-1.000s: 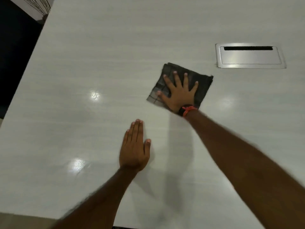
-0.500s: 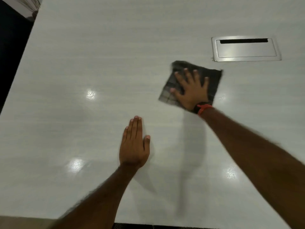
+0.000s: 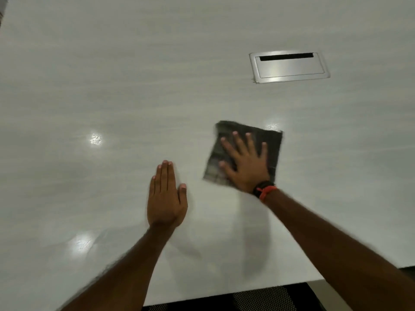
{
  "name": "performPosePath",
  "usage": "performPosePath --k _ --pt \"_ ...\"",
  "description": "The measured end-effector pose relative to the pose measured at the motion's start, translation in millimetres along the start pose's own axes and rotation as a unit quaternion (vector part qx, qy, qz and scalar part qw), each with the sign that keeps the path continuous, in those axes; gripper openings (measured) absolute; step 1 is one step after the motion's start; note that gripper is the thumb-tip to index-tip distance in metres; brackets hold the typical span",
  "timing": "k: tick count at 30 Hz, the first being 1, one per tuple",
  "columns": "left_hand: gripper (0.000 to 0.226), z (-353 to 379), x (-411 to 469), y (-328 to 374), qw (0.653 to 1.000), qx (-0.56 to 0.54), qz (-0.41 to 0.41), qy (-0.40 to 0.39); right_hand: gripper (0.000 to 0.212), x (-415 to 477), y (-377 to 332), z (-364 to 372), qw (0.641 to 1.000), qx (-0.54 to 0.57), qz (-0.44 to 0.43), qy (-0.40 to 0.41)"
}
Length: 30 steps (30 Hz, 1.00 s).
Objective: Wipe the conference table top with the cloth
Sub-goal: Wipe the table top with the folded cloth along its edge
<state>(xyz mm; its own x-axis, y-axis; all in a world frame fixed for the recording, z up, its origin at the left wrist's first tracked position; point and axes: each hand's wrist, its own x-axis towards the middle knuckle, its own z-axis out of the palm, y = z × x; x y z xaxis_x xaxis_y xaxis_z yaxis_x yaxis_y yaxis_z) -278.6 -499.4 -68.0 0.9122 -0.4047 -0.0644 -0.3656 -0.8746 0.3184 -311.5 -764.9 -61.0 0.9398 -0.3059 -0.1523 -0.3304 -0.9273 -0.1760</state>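
Note:
A dark grey checked cloth, folded square, lies flat on the pale glossy conference table top. My right hand presses down on it, palm flat and fingers spread, covering its middle. That wrist wears a dark and orange band. My left hand rests flat on the bare table a little to the left of the cloth and nearer to me, fingers together, holding nothing.
A brushed-metal cable box lid with a dark slot sits flush in the table, beyond the cloth to the right. The table's near edge runs along the bottom, with a black mesh chair back below it. Ceiling lights reflect as bright spots on the surface.
My right hand slid the cloth to the right, then back toward me, away from the cable box lid. My left hand stayed planted on the table.

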Motion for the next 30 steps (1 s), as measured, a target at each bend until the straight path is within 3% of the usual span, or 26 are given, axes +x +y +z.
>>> performPosePath --k 3,5,10,14,18,21,26,28,30 --pt "0.065 1 0 -2 1.000 0.003 0.003 0.008 0.074 0 45 -11 0.973 0.040 0.227 0.027" --pt "0.065 1 0 -1 1.000 0.003 0.005 0.008 0.076 -17 26 -7 0.961 0.044 0.272 0.029" --pt "0.065 -3 0 -1 1.000 -0.008 0.013 0.009 0.073 -140 -47 24 0.992 0.023 0.120 -0.031" --pt "0.065 -3 0 0 1.000 -0.005 0.017 0.002 0.075 -202 -2 17 0.976 0.033 0.208 -0.050" --pt "0.070 -2 -2 9 1.000 -0.008 -0.001 -0.013 0.077 -168 50 0 0.961 0.035 0.272 -0.042" --pt "0.070 6 -8 38 0.999 -0.021 0.017 -0.027 0.078 -106 44 -5 0.952 0.049 0.300 -0.020" --pt "0.065 23 -1 105 0.999 -0.040 0.012 -0.025 0.074 -144 41 4 0.997 0.018 0.060 -0.051" --pt "0.065 30 6 131 0.998 -0.046 0.039 -0.035 0.075 -163 85 -2 0.996 0.030 0.058 -0.057" --pt "0.065 39 16 157 0.997 -0.046 0.059 -0.032 0.076 -154 143 -14 0.991 0.027 0.120 -0.047"
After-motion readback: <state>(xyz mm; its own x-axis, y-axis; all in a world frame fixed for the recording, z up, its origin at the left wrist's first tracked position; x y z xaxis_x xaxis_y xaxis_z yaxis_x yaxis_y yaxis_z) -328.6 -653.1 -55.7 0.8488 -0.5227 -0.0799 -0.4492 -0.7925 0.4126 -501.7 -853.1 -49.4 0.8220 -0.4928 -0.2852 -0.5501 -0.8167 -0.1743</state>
